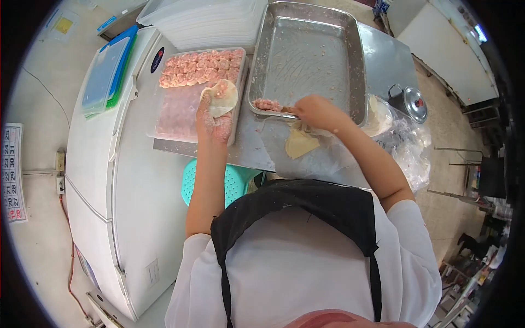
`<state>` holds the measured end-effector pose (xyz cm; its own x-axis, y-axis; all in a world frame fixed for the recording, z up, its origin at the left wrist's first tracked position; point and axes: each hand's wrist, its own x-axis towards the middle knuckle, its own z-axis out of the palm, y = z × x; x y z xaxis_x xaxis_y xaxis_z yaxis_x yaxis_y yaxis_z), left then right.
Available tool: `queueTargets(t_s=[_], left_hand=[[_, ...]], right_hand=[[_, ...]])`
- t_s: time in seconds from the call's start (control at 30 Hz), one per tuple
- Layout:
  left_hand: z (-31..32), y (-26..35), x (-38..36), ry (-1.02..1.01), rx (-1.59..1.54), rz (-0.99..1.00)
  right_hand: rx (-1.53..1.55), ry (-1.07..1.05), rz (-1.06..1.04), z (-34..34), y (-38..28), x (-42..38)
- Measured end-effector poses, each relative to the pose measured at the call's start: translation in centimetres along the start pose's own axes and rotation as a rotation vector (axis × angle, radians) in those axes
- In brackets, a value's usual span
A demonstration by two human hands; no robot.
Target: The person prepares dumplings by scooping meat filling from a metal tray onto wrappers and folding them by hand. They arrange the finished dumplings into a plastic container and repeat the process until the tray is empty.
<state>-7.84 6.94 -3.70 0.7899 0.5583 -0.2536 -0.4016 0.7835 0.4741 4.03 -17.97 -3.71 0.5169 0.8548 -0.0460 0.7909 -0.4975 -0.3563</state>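
My left hand (205, 121) holds a round, pale dumpling wrapper (225, 108) with a little pink meat on it, above a clear plastic box (236, 123). Rows of open-topped meat dumplings (199, 66) fill the far part of that box. My right hand (317, 113) is closed around a short brownish tool (289, 110), perhaps a spatula, mostly covered by the fingers. Its end meets a clump of minced meat (266, 104) in the near left corner of a large metal tray (360, 65). Smears of meat streak the tray's bottom.
Yellowish wrappers (301, 143) lie on plastic near the table's front edge. Further right are a plastic bag (411, 158) and a lidded metal pot (410, 104). Stacked clear boxes (205, 24) stand behind. A white freezer (147, 191) is at left, a turquoise basket (235, 183) below the table.
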Motion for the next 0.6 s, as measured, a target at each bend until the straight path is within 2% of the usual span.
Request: queueTargets(t_s=[0.03,0.07,0.13,0.17,0.23,0.27,0.3,0.33,0.37,0.4,0.43,0.47,0.5,0.53,0.6], left_hand=[[-0.4,0.1,0.5,-0.006,-0.006,-0.003],[-0.7,0.0,1.0,-0.053,-0.017,-0.035],[0.1,-0.5,1.6,-0.106,-0.035,-0.076],[1.1,-1.1,1.9,-0.141,-0.071,-0.146],[3.9,-2.3,2.1,-0.188,-0.107,-0.234],[5.3,-3.0,2.1,-0.294,-0.194,-0.310],[6.7,-3.4,2.0,-0.401,-0.280,-0.386],[8.1,-3.2,1.5,-0.412,-0.283,-0.398],[9.5,-3.0,0.9,-0.254,-0.254,-0.408],[10.2,-2.9,0.6,-0.097,-0.220,-0.416],[8.8,-3.4,1.8,-0.104,-0.221,-0.426],[5.9,-4.2,4.1,-0.425,-0.308,-0.492],[4.0,-4.8,5.8,-0.750,-0.393,-0.548],[3.3,-5.1,6.5,-0.755,-0.393,-0.555],[2.9,-5.8,7.1,-0.505,-0.364,-0.506]], right_hand=[[0.198,-0.095,0.124,-1.0,-0.1,0.1],[0.189,-0.093,0.129,-1.8,-0.3,-0.3],[0.553,0.001,0.371,-3.4,-1.2,-1.4],[0.546,0.006,0.381,-3.9,-1.6,-1.3],[0.873,0.146,0.418,-4.5,-2.4,-1.4],[0.867,0.159,0.430,-4.3,-3.1,-1.2],[0.846,0.266,0.368,-3.8,-3.9,-0.8],[0.821,0.370,0.303,-3.3,-4.2,-0.5],[0.813,0.382,0.311,-2.8,-4.0,-0.6],[0.524,0.481,0.199,-2.0,-3.6,-0.8],[0.231,0.565,0.087,-1.7,-3.3,-1.1],[0.223,0.570,0.092,-3.1,-3.6,-1.9],[0.015,0.352,0.227,-5.9,-4.5,-3.1],[-0.186,0.127,0.362,-8.0,-5.5,-4.3],[-0.255,0.124,0.388,-8.7,-6.5,-5.4]])
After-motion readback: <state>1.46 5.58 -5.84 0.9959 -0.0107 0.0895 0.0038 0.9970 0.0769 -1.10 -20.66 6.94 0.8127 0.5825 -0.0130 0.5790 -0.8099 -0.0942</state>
